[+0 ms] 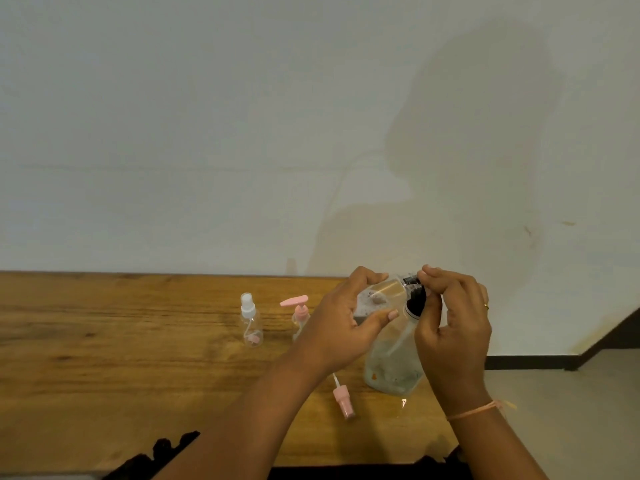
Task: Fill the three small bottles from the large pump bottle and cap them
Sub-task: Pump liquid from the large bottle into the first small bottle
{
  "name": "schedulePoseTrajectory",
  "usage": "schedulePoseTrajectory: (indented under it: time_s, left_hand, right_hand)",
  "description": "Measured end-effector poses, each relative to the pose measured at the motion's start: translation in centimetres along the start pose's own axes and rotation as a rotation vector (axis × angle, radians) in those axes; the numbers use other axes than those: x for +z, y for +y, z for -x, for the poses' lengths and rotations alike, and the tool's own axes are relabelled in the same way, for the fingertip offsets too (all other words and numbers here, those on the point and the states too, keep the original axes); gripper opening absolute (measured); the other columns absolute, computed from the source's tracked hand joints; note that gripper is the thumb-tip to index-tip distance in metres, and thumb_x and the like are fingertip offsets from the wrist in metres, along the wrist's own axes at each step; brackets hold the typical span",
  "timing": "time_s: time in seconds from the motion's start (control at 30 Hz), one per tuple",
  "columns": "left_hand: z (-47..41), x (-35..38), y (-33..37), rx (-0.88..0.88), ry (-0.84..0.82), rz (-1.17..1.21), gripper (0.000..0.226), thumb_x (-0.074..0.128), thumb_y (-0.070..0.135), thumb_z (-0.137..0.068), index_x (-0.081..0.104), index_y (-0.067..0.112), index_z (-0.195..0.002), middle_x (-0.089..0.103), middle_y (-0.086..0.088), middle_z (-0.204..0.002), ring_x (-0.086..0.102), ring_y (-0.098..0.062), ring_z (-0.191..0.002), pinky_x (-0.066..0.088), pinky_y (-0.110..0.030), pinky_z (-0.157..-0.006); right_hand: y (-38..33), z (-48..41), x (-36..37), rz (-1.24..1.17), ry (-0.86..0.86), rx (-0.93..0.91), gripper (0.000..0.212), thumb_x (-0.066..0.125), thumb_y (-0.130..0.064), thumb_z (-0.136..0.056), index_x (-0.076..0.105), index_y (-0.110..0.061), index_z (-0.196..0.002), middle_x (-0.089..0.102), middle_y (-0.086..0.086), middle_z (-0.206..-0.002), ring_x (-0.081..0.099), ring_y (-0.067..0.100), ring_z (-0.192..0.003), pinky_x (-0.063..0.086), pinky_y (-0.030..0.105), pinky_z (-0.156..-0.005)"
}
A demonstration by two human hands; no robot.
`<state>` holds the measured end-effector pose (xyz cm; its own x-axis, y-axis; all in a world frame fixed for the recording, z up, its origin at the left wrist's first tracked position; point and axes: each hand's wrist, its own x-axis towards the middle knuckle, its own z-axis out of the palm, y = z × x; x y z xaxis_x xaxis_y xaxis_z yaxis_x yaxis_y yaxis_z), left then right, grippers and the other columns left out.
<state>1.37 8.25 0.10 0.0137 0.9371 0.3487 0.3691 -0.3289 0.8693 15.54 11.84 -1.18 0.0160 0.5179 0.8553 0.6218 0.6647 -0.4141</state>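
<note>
The large clear pump bottle (pixel 391 368) stands near the table's right end. My right hand (pixel 453 327) curls over its black pump head (pixel 415 299). My left hand (pixel 346 323) grips a small clear bottle (pixel 384 292), tilted with its mouth against the pump's nozzle. To the left stand a small spray bottle with a white top (pixel 251 320) and a small bottle with a pink pump top (pixel 298 311), partly hidden behind my left hand. A pink spray cap with its tube (pixel 343 400) lies on the table in front of the large bottle.
The wooden table (pixel 121 368) runs along a pale wall. Its right edge lies just past the large bottle, with the floor (pixel 571 410) beyond. Dark cloth (pixel 166 455) shows at the table's near edge.
</note>
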Motion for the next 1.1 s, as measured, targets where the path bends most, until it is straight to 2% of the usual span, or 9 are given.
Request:
schedulePoseTrajectory:
  time_s: [0.1,0.37,0.57,0.7,0.8,0.9,0.97,1.07,1.1]
  left_hand:
    - [-0.11,-0.07,0.17,0.015,0.0,-0.005,0.031,0.067,0.028,-0.086,0.044,0.045,-0.098,0.064,0.012,-0.106,0.061,0.0,-0.093,0.052,-0.016,-0.072]
    - [-0.25,0.15,-0.3,-0.017,-0.003,0.019,0.027,0.066,0.031,-0.085,0.046,0.041,-0.1,0.063,0.012,-0.105,0.061,-0.002,-0.092,0.047,-0.012,-0.071]
    - [-0.07,0.05,-0.24,0.006,-0.003,0.023,0.027,0.066,0.029,-0.086,0.047,0.037,-0.104,0.063,0.012,-0.109,0.061,-0.003,-0.096,0.049,-0.013,-0.073]
    - [-0.16,0.0,-0.21,0.005,-0.01,0.016,0.027,0.066,0.031,-0.085,0.047,0.036,-0.105,0.063,0.012,-0.107,0.062,-0.003,-0.094,0.051,-0.016,-0.073]
    - [-0.21,0.12,-0.3,-0.011,-0.01,0.005,0.027,0.066,0.029,-0.086,0.046,0.042,-0.1,0.063,0.013,-0.104,0.06,-0.002,-0.092,0.049,-0.013,-0.069]
    - [-0.14,0.11,-0.36,-0.033,-0.011,0.006,0.027,0.066,0.028,-0.086,0.045,0.042,-0.097,0.063,0.013,-0.101,0.061,-0.003,-0.09,0.049,-0.014,-0.067]
    - [-0.04,0.09,-0.35,-0.029,-0.009,0.018,0.027,0.067,0.027,-0.086,0.046,0.041,-0.097,0.064,0.011,-0.1,0.062,-0.003,-0.09,0.05,-0.015,-0.069]
    - [0.05,0.11,-0.24,-0.007,-0.001,0.024,0.026,0.066,0.032,-0.085,0.047,0.04,-0.1,0.064,0.013,-0.103,0.061,-0.004,-0.094,0.054,-0.021,-0.073]
    - [0.03,0.11,-0.23,-0.002,0.0,0.025,0.026,0.066,0.033,-0.084,0.048,0.039,-0.102,0.063,0.012,-0.105,0.062,-0.004,-0.094,0.055,-0.024,-0.074]
  right_hand:
    - [-0.12,-0.25,-0.2,0.015,-0.002,-0.007,0.019,0.056,0.009,-0.078,0.065,0.002,-0.093,0.065,0.013,-0.095,0.052,0.015,-0.094,0.035,0.009,-0.087]
    - [0.29,-0.22,0.21,0.005,-0.014,0.002,0.019,0.055,0.009,-0.078,0.065,0.002,-0.093,0.064,0.014,-0.094,0.051,0.015,-0.093,0.033,0.006,-0.088]
    - [-0.21,-0.28,-0.11,0.012,-0.012,0.013,0.019,0.055,0.009,-0.077,0.065,0.003,-0.093,0.065,0.015,-0.094,0.055,0.022,-0.09,0.034,0.006,-0.088]
    - [-0.17,-0.42,-0.24,0.001,-0.01,-0.011,0.019,0.055,0.009,-0.078,0.065,0.002,-0.092,0.064,0.01,-0.094,0.053,0.015,-0.094,0.035,0.011,-0.087]
    - [0.31,-0.2,0.12,-0.009,-0.016,-0.021,0.018,0.051,0.003,-0.082,0.064,0.002,-0.093,0.063,0.011,-0.094,0.048,0.009,-0.096,0.04,0.02,-0.084]
    - [0.59,0.03,0.3,-0.001,-0.035,-0.026,0.021,0.047,-0.004,-0.085,0.065,0.002,-0.094,0.064,0.013,-0.095,0.051,0.014,-0.095,0.036,0.011,-0.087]
    - [0.37,0.05,0.25,-0.008,-0.027,-0.009,0.02,0.048,-0.004,-0.085,0.065,0.001,-0.093,0.064,0.012,-0.095,0.05,0.014,-0.095,0.036,0.01,-0.087]
    - [-0.13,-0.11,-0.02,-0.004,-0.005,0.0,0.018,0.054,0.007,-0.08,0.066,0.001,-0.092,0.064,0.012,-0.094,0.048,0.01,-0.095,0.043,0.026,-0.08]
    - [-0.22,-0.23,-0.14,-0.004,-0.005,-0.006,0.019,0.055,0.008,-0.078,0.066,0.002,-0.092,0.064,0.012,-0.094,0.049,0.011,-0.095,0.043,0.026,-0.079]
